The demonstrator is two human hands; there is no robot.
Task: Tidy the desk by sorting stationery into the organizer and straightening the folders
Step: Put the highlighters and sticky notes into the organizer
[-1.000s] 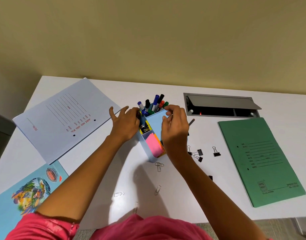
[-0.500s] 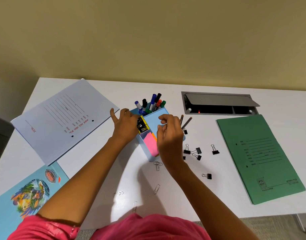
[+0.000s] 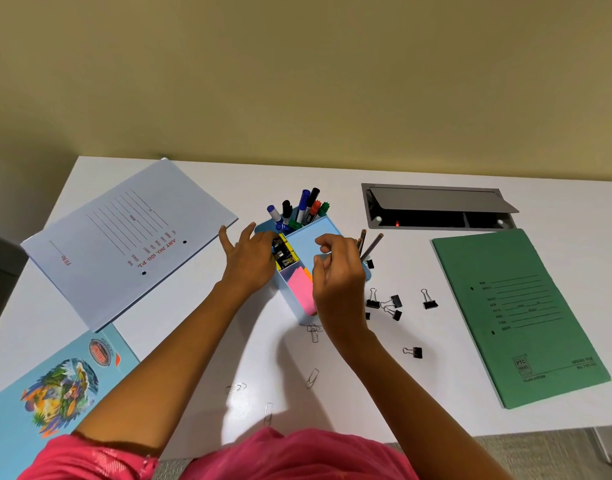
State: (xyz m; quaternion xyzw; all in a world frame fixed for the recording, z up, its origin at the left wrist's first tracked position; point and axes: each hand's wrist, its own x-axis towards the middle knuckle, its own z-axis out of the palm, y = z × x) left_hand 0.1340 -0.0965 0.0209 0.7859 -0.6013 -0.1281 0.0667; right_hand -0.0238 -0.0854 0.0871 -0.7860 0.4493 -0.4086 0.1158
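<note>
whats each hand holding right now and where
Left hand steadies the light blue plastic desk organizer by its left side. Right hand hovers with curled fingers; whether it holds anything cannot be told.

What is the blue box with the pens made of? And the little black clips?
The organizer looks like smooth matte plastic: even pale blue, thin straight walls. The binder clips look like black-painted metal with shiny wire handles, though they're small to judge.
</note>
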